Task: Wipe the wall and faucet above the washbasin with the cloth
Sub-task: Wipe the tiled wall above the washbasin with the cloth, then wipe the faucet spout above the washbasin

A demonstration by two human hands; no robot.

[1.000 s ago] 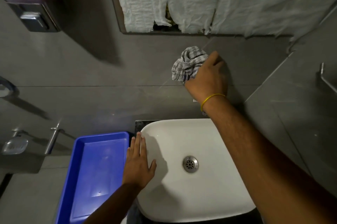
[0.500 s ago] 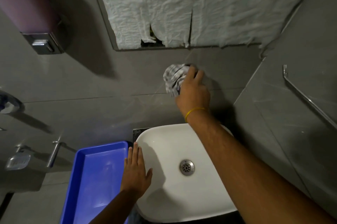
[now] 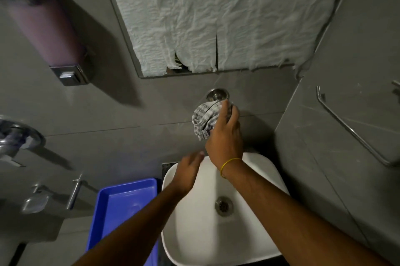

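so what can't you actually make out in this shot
- Faucet: head view shows only its round wall plate; the cloth and right hand cover the rest.
- Left hand: motion-blurred over the washbasin rim, so contact is unclear.
- Fixture at far left: blurred and cut off by the edge.

Bare grey wall point(image 3: 134, 114) left of the faucet point(image 3: 217, 94) is open for passage up to the soap dispenser point(image 3: 52, 36). Above, room is capped by the paper-covered mirror point(image 3: 216, 12). Faucet front is blocked by the cloth point(image 3: 204, 120) and right hand point(image 3: 225, 140). Rightward, space is closed by the side wall and its rail point(image 3: 350, 127). Below, the washbasin point(image 3: 266, 179) rim is crossed by the left hand point(image 3: 188, 172); blue tray point(image 3: 121, 207) lies beside it.
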